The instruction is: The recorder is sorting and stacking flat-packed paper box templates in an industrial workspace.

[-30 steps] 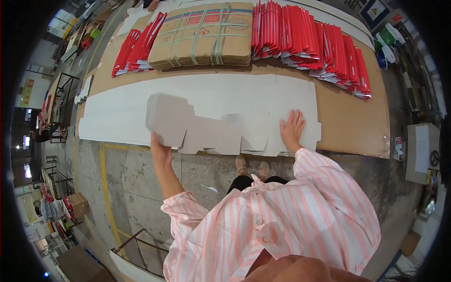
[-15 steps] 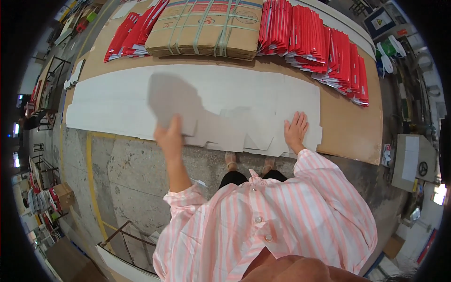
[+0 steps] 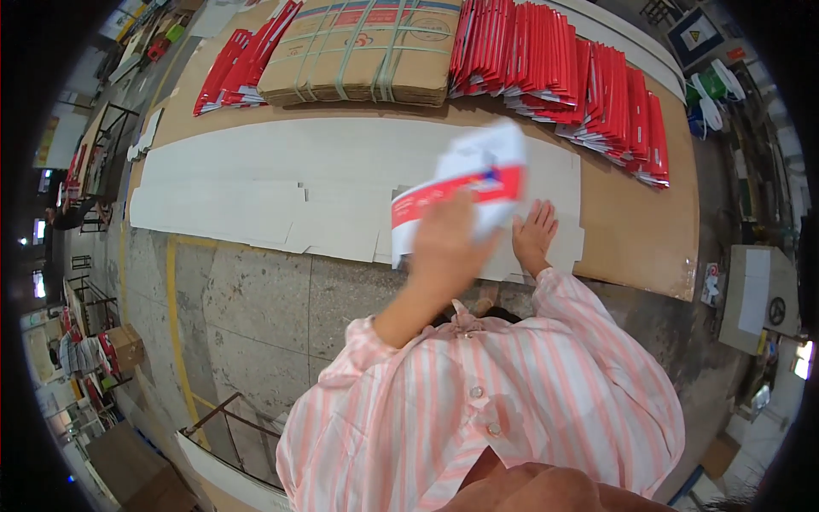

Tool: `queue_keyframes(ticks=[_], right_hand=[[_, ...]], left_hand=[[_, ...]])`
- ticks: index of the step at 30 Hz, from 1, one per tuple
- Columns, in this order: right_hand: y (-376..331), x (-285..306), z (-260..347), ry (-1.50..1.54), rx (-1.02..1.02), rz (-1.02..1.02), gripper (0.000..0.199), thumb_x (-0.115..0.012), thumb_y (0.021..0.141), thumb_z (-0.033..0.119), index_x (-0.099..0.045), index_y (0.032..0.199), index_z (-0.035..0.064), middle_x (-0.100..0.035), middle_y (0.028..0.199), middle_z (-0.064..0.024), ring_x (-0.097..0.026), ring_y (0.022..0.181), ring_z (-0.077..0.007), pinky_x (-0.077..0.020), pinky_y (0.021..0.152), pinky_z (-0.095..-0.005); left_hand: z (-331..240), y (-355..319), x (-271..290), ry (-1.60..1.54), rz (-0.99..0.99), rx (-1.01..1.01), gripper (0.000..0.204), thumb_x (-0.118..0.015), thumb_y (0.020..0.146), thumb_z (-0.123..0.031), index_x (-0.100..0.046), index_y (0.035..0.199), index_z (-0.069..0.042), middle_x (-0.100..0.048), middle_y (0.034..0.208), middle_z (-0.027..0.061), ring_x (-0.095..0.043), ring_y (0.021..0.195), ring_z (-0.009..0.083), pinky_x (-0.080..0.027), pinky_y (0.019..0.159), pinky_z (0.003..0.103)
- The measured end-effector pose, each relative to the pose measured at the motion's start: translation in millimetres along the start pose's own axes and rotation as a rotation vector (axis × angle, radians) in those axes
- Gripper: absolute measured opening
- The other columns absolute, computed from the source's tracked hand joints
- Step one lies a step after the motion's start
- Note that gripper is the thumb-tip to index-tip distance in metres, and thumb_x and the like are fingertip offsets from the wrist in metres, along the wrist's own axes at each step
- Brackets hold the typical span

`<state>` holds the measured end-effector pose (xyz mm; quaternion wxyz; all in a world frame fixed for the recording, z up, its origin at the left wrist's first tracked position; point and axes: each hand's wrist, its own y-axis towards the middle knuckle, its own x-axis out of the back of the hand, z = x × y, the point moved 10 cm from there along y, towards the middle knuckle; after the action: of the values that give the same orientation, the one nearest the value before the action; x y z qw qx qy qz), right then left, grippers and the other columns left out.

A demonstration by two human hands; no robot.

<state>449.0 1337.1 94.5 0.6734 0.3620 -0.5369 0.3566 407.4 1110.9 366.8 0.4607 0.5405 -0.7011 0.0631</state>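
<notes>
My left hand point(image 3: 445, 243), smeared by motion, grips a flat cardboard box blank point(image 3: 486, 162), white with a red printed band. The piece is raised and tilted above a long layer of plain white cardboard point(image 3: 230, 162) on the table. Flat on the right end of that layer rests my right hand point(image 3: 535, 235), fingers stretched out, holding nothing. The lower part of the blank is partly hidden behind my left hand.
At the table's far side lies a strapped brown cardboard bundle point(image 3: 358, 51). Rows of red-and-white flat packs point(image 3: 589, 85) stand to its right, with a smaller group point(image 3: 226, 72) to its left. A metal-framed stand point(image 3: 230, 427) is at lower left.
My left hand has swung to the right with the box blank, whose red-and-white printed side now shows instead of its plain grey side. My right hand stays flat in almost the same place.
</notes>
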Motion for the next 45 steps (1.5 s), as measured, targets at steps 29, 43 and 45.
queue_keyframes(ticks=[29, 43, 45], right_hand=[[2, 4, -44, 0.052, -0.011, 0.078, 0.066, -0.045, 0.085, 0.037, -0.022, 0.136, 0.0016, -0.019, 0.142, -0.0203, -0.012, 0.133, -0.0348, -0.0096, 0.105, -0.0523], [9, -13, -56, -0.072, 0.023, 0.038, 0.064, -0.042, 0.087, 0.041, -0.025, 0.136, 0.0023, -0.023, 0.141, -0.0213, -0.016, 0.132, -0.0351, -0.0143, 0.104, -0.0513], [6, -11, -65, -0.052, 0.052, -0.035, 0.061, -0.043, 0.088, 0.038, -0.026, 0.135, 0.0028, -0.024, 0.141, -0.0203, -0.018, 0.132, -0.0344, -0.0165, 0.103, -0.0514]], left_hand=[[-29, -8, -93, 0.692, 0.286, -0.146, 0.046, -0.052, 0.074, -0.008, -0.045, 0.116, 0.011, -0.053, 0.113, 0.0234, -0.058, 0.089, 0.0331, -0.049, 0.066, 0.036], [203, -82, 55, -1.008, -0.212, 0.717, 0.048, -0.055, 0.084, -0.033, -0.048, 0.121, -0.004, -0.057, 0.104, 0.0075, -0.055, 0.096, 0.0195, -0.043, 0.084, 0.034], [260, -123, 59, -1.490, -0.690, 0.841, 0.056, -0.055, 0.084, -0.041, -0.041, 0.127, -0.007, -0.051, 0.118, 0.0085, -0.047, 0.110, 0.0230, -0.037, 0.094, 0.039]])
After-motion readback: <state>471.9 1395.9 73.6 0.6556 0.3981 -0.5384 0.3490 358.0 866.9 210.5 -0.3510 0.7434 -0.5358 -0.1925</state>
